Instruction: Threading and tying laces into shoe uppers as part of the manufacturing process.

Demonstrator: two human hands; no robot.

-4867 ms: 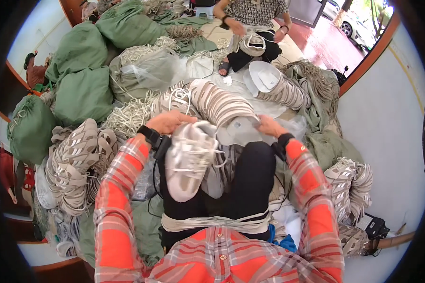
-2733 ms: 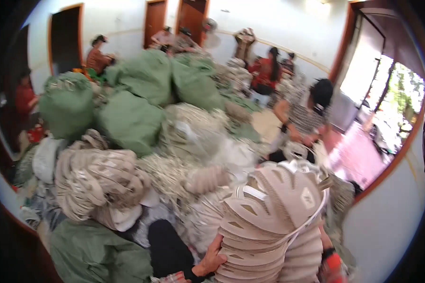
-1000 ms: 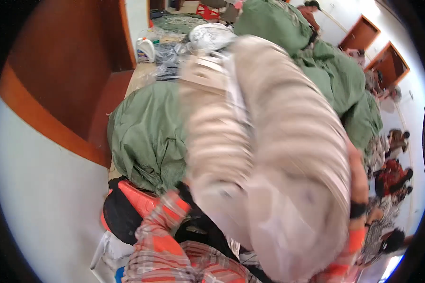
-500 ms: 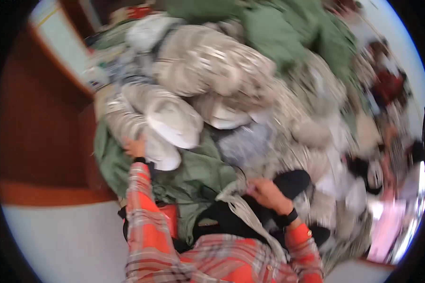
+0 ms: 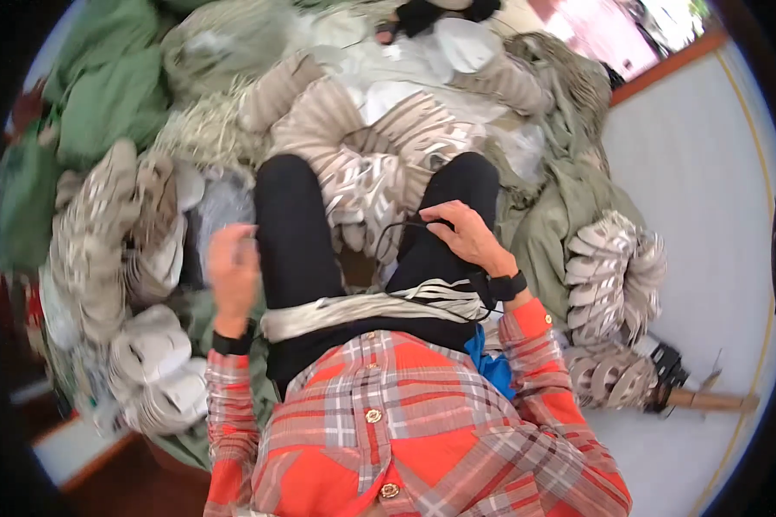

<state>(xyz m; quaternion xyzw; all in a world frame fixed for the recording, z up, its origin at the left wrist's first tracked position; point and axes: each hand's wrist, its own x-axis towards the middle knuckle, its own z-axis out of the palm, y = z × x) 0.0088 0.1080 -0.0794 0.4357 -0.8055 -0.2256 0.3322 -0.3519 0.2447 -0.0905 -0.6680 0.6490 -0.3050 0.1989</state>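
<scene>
My right hand is above my right thigh, thumb and forefinger closed on a thin black cord that loops down between my knees. My left hand, smeared by motion, is beside my left thigh; its fingers cannot be made out. A flat bundle of cream laces lies across my lap, with another black strand over its right part. Just beyond my knees sit curved stacks of beige shoe uppers. A stack of white-soled shoe parts is left of my left hand.
More stacked beige shoe parts stand at the left, by green sacks. Cream strands lie at the far left. To the right are an olive cloth, ring-shaped shoe stacks and a wooden-handled tool. A blue cloth is beside my hip.
The view has swung to the right. My left hand has left the white-soled stack and moved beside my thigh. The cream laces, which hung near my right hand, now lie across my lap.
</scene>
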